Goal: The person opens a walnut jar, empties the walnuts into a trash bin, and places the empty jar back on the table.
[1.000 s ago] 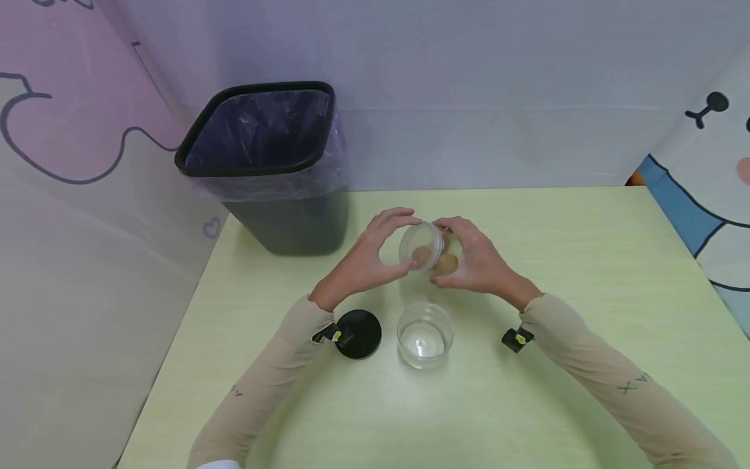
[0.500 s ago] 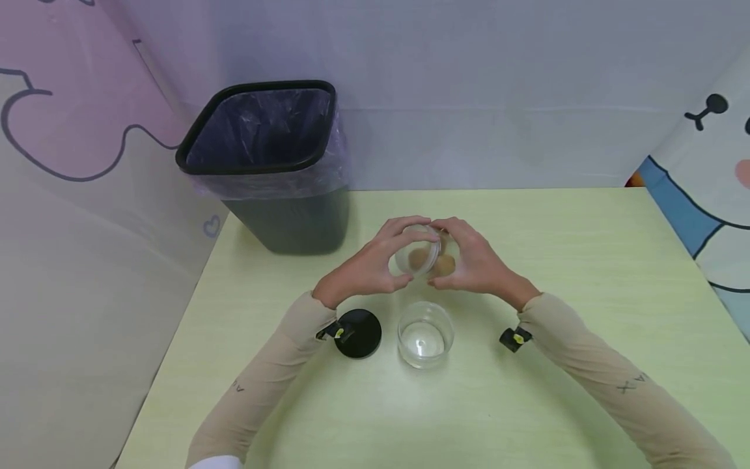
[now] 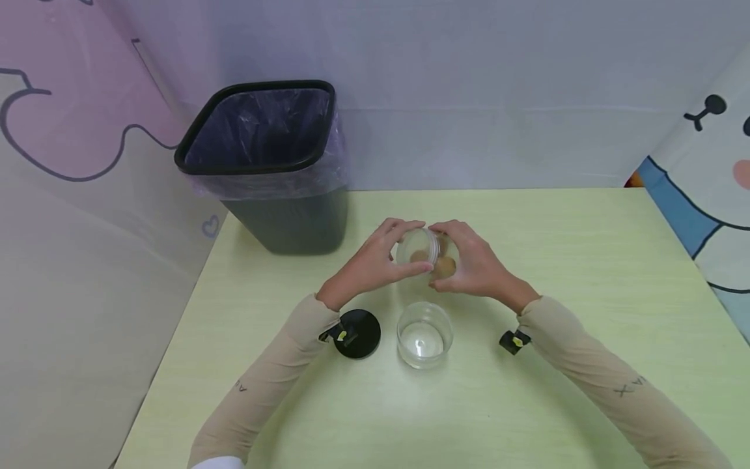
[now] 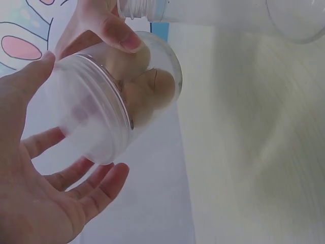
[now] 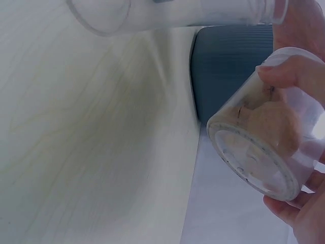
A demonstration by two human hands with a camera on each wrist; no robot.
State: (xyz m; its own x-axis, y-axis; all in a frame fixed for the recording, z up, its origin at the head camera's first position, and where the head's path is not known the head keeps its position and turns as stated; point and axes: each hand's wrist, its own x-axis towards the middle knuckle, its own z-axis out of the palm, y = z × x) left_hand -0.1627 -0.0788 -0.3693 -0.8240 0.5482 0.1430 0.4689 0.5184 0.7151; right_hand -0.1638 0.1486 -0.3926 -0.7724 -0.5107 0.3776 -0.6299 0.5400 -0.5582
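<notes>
Far left of the head view: the black bin, lined with a clear bag, stands at the table's upper left corner with its mouth open upward, well apart from your hands.

Lower centre-left: a black lid lies flat on the table just beside your left sleeve. Right of it an empty clear jar stands upright, mouth up. Judgement: these look parked near you so both hands stay free for the jar in the air.

Centre: your left hand reaches in from the lower left, wrist low, fingers curled over the clear lid end of the small clear jar. In the left wrist view the thumb sits at that lid's upper left edge and the other fingers cup loosely beneath it.

The jar is held above the table on its side, lid end toward the left, between both hands, above the empty jar in the frame. Brown lumps rest against its lower wall; I cannot tell what they are.

Right of centre: your right hand wraps the jar's body, its thumb pressing on the wall, fingers behind. Judgement: opposed grips on lid and body suit a twist.
</notes>
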